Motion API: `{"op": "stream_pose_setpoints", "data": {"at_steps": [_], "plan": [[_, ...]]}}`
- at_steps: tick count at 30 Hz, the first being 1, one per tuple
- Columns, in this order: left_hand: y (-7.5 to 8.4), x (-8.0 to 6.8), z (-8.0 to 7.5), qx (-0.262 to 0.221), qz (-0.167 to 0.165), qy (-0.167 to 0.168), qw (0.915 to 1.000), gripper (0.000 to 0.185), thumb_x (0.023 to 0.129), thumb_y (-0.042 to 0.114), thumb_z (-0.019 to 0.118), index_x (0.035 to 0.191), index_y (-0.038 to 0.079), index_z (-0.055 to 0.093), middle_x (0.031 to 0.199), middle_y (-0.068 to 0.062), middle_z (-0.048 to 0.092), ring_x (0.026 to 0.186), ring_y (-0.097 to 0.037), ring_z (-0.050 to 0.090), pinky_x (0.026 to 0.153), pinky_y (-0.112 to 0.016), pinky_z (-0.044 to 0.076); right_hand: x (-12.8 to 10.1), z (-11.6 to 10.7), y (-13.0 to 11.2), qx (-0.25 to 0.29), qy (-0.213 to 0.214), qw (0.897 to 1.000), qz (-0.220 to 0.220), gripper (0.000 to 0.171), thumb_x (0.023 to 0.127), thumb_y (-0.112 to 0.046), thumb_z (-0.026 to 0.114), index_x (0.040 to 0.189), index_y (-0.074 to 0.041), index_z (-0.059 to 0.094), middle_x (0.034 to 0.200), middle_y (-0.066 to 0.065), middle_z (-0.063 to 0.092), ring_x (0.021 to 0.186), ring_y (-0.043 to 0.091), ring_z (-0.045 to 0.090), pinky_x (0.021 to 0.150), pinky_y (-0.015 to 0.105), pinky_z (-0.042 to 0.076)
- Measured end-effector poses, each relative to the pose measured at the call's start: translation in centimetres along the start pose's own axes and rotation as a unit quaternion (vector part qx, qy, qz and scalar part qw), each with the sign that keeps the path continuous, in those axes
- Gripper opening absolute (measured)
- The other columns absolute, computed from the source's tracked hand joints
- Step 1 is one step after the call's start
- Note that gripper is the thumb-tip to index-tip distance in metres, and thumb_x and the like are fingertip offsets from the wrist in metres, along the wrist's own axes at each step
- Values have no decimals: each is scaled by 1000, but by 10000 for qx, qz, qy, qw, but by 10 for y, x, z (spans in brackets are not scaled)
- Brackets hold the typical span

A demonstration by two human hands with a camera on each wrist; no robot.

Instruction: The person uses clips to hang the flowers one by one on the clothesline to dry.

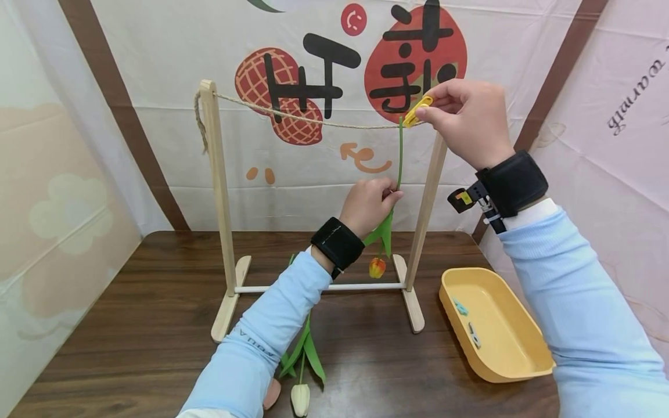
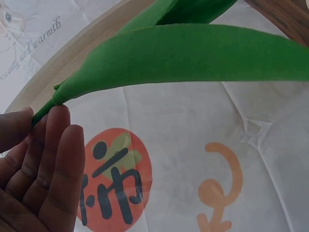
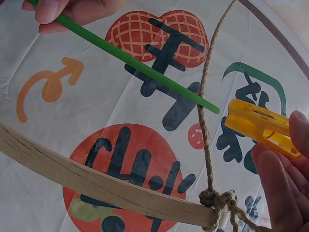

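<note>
I'm counting one yellow plastic clothespin [image 1: 418, 111], two small bluish clips [image 1: 460, 307], one orange-red tulip [image 1: 377, 267], one white tulip [image 1: 300, 400], one oblong yellow tray [image 1: 509, 325].

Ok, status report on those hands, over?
Left hand pinching tulip stem. Right hand holding yellow clip, not yet on rope. Nothing visibly in the way.

Orange-red tulip [image 1: 387, 231], bloom down; yellow clip [image 3: 256, 121], tilted, near stem tip [image 3: 214, 108].

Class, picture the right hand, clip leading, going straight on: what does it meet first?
Probably the green stem, near its tip, ahead of the yellow clip the right hand holds, then the rope; depth is unclear.
</note>
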State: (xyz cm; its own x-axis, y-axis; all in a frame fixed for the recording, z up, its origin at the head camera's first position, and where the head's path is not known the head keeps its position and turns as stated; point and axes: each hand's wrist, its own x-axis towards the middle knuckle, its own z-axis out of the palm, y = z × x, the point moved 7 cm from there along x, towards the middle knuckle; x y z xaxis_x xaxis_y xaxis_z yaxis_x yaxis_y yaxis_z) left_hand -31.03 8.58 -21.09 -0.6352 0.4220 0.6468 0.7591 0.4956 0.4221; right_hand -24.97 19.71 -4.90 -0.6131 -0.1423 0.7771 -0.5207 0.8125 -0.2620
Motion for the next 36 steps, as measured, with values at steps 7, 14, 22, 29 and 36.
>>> {"op": "stream_pose_setpoints", "data": {"at_steps": [7, 14, 22, 29, 36], "plan": [[1, -1, 1, -31, 76, 75, 9999, 21, 95, 20, 65, 78, 8, 66, 60, -1, 49, 56, -14, 46, 54, -24, 31, 8, 4, 1, -156, -99, 9998, 11, 22, 89, -17, 73, 97, 4, 74, 86, 16, 72, 60, -14, 48, 61, 11, 40], [2, -1, 1, -33, 89, 75, 9999, 17, 95, 19, 66, 82, 8, 68, 64, 0, 53, 57, -12, 47, 54, -24, 33, 13, 8, 10, 150, -337, 9986, 383, 22, 89, -17, 73, 96, 4, 74, 87, 19, 71, 55, -9, 55, 58, 10, 43], [3, 0, 2, 36, 109, 52, 9999, 18, 95, 20, 65, 82, 9, 68, 64, 0, 53, 57, -12, 47, 54, -24, 33, 17, 11, 13, 243, -554, 9966, 558, 21, 89, -16, 73, 93, 4, 74, 86, 19, 71, 56, 2, 62, 56, 11, 46], [2, 1, 3, 19, 99, 71, 9999, 17, 95, 19, 66, 82, 9, 68, 63, 0, 53, 56, -12, 47, 54, -24, 33, 22, 16, 15, 52, -705, 9951, 684, 22, 90, -19, 71, 92, 3, 74, 84, 19, 71, 52, 0, 60, 55, 12, 46], [3, 2, 3, 18, 94, 74, 9999, 16, 95, 17, 66, 82, 8, 68, 63, 0, 53, 56, -12, 47, 54, -24, 33, 23, 20, 16, 41, -875, 9927, 830, 22, 91, -18, 70, 94, 3, 73, 86, 18, 71, 54, 3, 62, 56, 14, 46]]}}
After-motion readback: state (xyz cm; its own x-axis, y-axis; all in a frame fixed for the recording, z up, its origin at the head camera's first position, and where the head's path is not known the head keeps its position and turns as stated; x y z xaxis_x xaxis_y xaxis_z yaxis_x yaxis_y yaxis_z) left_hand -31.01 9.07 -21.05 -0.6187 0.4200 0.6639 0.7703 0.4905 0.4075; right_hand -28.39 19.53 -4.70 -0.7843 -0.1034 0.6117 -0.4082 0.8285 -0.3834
